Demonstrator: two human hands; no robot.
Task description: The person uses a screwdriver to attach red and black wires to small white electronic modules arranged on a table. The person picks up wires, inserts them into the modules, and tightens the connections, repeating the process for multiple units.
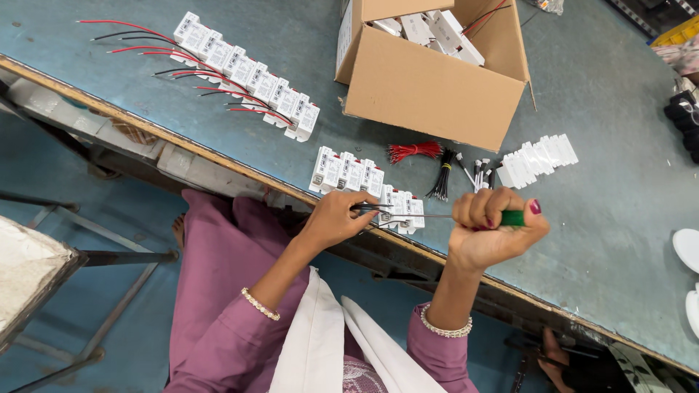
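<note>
My right hand (489,231) is closed in a fist on a green-handled screwdriver (512,217), whose thin shaft points left to a small white module (403,209) at the table's front edge. My left hand (336,218) pinches thin black wires (370,208) at that same module. The module ends a short row of white modules (346,173) that lie side by side on the grey-blue table (611,211).
A longer row of white modules with red and black wires (247,76) lies at the back left. An open cardboard box (429,80) holds more modules. Red wire bundle (413,151), black wire bundle (443,175) and white caps (537,159) lie beside it.
</note>
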